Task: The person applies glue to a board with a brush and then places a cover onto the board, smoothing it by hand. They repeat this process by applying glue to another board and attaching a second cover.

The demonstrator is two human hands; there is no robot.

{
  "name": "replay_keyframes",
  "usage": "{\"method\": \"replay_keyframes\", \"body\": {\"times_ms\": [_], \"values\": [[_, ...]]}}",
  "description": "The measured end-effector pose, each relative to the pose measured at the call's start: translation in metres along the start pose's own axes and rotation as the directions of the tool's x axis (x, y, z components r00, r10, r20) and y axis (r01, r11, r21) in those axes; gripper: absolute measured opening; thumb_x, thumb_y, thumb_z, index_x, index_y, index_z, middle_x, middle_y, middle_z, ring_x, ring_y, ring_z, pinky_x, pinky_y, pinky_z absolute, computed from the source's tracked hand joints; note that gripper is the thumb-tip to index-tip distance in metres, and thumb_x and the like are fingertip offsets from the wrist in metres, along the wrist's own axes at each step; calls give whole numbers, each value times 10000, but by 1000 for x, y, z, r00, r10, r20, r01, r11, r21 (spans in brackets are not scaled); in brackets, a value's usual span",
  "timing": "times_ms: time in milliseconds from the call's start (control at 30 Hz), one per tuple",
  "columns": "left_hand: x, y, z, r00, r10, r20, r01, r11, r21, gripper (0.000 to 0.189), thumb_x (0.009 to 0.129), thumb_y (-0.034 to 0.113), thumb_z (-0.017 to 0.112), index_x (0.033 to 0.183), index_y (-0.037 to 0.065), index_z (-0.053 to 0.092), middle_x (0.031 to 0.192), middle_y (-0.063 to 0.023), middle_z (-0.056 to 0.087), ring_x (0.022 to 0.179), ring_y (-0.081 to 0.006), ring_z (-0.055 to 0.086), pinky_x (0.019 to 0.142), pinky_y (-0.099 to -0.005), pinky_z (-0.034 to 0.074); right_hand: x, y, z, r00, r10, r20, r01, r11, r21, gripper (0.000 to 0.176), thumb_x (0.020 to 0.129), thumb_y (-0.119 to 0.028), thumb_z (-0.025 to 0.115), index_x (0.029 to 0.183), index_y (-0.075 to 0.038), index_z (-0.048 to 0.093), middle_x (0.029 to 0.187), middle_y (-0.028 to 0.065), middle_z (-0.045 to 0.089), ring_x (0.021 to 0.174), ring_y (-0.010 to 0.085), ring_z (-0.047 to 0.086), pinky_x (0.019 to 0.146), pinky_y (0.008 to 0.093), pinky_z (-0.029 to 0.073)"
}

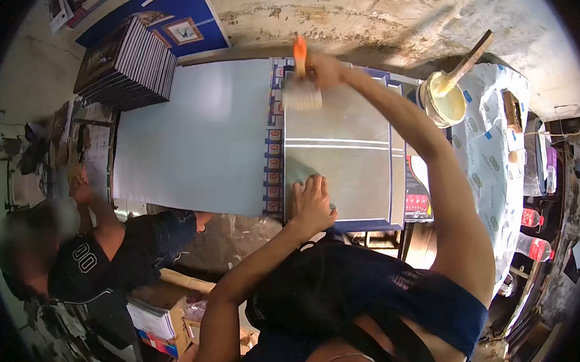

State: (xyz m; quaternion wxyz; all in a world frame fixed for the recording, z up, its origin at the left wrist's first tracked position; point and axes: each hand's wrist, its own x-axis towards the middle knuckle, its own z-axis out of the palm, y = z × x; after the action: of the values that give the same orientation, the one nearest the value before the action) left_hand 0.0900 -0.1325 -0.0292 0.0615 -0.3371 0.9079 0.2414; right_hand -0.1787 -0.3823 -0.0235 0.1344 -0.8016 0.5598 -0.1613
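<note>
The two grey-brown panels [353, 184] lie flat, one near and one far, on a blue-edged sheet [371, 225] right of the middle. The left hand [314, 203] rests on the near panel, fingers spread and gripping nothing. The right hand [326, 70] has its fingers closed around the handle of an orange-handled brush [303, 96], bristles over the far panel's left part.

I'd judge the panels light and fairly stiff, the blue sheet softer and quick to crease; the shiny faces may be slick, though the glare makes that hard to tell. Best to take hold by the blue margins.

To the left spreads a pale sheet [188, 141], with a stack of dark books [130, 61] at its far left corner. A tub [441, 102] stands to the right; another person [62, 261] is at the left.
</note>
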Motion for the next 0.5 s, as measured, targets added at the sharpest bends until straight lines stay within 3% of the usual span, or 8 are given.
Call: {"method": "replay_keyframes", "body": {"times_ms": [67,167,233,267,300,367,467,500], "values": [[0,0,-5,999,-1,44,2,1000,-25,778,739,397,706,1293,-77,434,1249,-189,447,1240,-320,402,968,-529,307,40,9,-13,983,128,-133,-138,988,-68,239,630,-152,754,852,-97,687,771,139,686,741,328,671,738,417,540],[0,-8,-3,999,18,-48,-19,1000,-23,671,737,392,718,1220,-30,519,1217,-194,502,1201,-331,456,960,-538,336,44,21,-26,901,82,-427,-128,989,-80,208,679,-199,768,789,-63,655,672,132,647,623,338,637,631,417,526],[15,-52,14,956,-77,-282,-1,964,-266,576,731,414,732,1125,19,592,1122,-182,592,1093,-343,555,911,-503,414,2,-26,-30,794,187,-579,-128,982,142,238,715,-222,774,788,-31,651,672,138,649,635,309,647,631,396,522],[27,-74,-7,827,-226,-515,-3,915,-404,488,732,396,747,1050,45,631,1026,-168,647,995,-354,612,847,-450,473,-27,-57,-29,724,252,-642,-114,962,249,259,733,-234,777,787,-15,648,673,140,650,640,295,653,631,386,520],[46,-104,-12,749,-356,-559,80,886,-457,421,778,311,710,1066,22,609,1000,-122,640,928,-294,606,844,-402,485,-58,-80,-20,679,364,-637,-148,919,366,274,752,-244,779,795,-5,654,677,136,654,641,270,656,632,366,517],[82,-148,-36,860,-510,-2,241,410,-880,257,806,247,665,956,43,624,828,-45,608,711,-197,586,660,-344,495,-116,-129,-2,578,547,-605,-224,820,527,283,762,-238,788,825,10,665,689,130,665,638,228,652,631,336,510],[92,-137,-64,855,-357,377,454,162,-876,153,813,204,637,868,62,626,724,15,552,577,-87,501,505,-255,406,-162,-160,23,310,746,-589,-232,661,714,299,742,-214,801,871,18,666,742,139,683,645,205,649,626,332,506],[95,-140,-60,873,-337,353,434,205,-878,129,810,190,641,852,68,631,683,24,544,545,-44,462,462,-224,341,-172,-161,20,295,771,-565,-272,634,724,288,746,-206,795,859,19,656,752,139,679,662,205,656,630,332,507]]}}
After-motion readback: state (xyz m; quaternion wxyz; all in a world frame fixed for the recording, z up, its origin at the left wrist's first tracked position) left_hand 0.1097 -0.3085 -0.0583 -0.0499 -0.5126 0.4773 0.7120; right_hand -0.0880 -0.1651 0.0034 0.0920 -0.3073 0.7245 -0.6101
